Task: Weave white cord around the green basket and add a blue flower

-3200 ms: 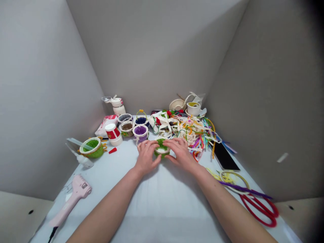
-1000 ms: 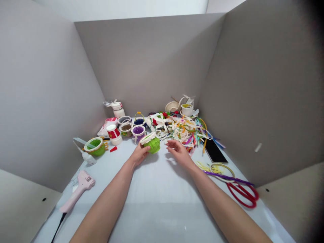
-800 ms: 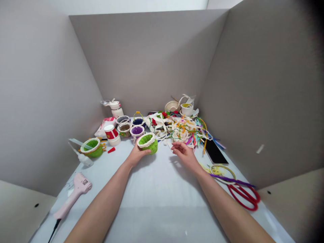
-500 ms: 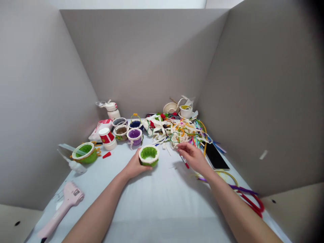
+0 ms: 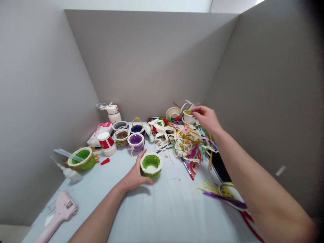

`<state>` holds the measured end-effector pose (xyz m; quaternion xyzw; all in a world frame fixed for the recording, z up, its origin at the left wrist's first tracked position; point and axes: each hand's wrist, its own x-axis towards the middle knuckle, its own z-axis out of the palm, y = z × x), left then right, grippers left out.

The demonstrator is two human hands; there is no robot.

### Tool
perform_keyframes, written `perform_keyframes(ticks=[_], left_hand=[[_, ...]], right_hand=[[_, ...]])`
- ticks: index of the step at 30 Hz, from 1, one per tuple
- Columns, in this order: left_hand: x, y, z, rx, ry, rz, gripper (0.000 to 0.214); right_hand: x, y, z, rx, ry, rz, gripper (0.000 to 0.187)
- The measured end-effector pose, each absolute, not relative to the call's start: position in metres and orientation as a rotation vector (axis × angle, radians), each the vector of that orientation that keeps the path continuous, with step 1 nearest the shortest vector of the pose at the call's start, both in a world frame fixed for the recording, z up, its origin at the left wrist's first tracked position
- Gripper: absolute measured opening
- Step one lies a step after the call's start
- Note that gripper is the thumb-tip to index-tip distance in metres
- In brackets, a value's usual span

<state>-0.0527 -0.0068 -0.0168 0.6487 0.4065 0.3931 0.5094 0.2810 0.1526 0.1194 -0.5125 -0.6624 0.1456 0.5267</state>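
Observation:
My left hand [image 5: 136, 173] curves around the left side of a small green basket [image 5: 152, 174] with a white rim, its thumb in front and fingers behind. At the back right, my right hand [image 5: 207, 118] has its fingertips drawn together at the rim of a white cup [image 5: 188, 118] with something yellow inside. Whatever is between those fingertips is too small to make out. Below that hand spreads a tangled heap of white lace and coloured strips [image 5: 183, 141]. A pen with a red end [image 5: 188, 170] lies in front of the heap.
Small baskets, one purple [image 5: 136, 141], stand back left beside a red-and-white cup [image 5: 106, 143]. Further left are a green basket [image 5: 87, 164], a glue bottle [image 5: 72, 174] and a pink glue gun [image 5: 63, 207]. Under my right arm lie a phone [image 5: 220, 167] and purple strips [image 5: 222, 197]. Grey panels surround the table.
My right hand has moved up and away, from the front of the lace heap to the white cup at the back. My left hand stays at the green basket, its grip slightly looser.

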Motion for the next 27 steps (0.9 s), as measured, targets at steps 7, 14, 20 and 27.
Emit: perform_keyframes(ticks=[7, 14, 20, 27], left_hand=[[-0.051, -0.006, -0.015, 1.501, 0.932, 1.008, 0.134], [-0.051, -0.006, -0.014, 1.499, 0.969, 0.974, 0.137], [-0.052, -0.005, -0.017, 1.526, 0.996, 0.943, 0.136], [-0.052, -0.006, -0.018, 1.551, 1.004, 0.938, 0.134]], right_hand=[[0.233, 0.218, 0.097, -1.539, -2.376, 0.148, 0.044], [0.210, 0.240, 0.059, -1.711, -2.582, 0.093, 0.075], [0.229, 0.226, 0.054, -1.751, -2.595, -0.059, 0.044], [0.276, 0.190, 0.058, -1.809, -2.733, -0.012, 0.022]])
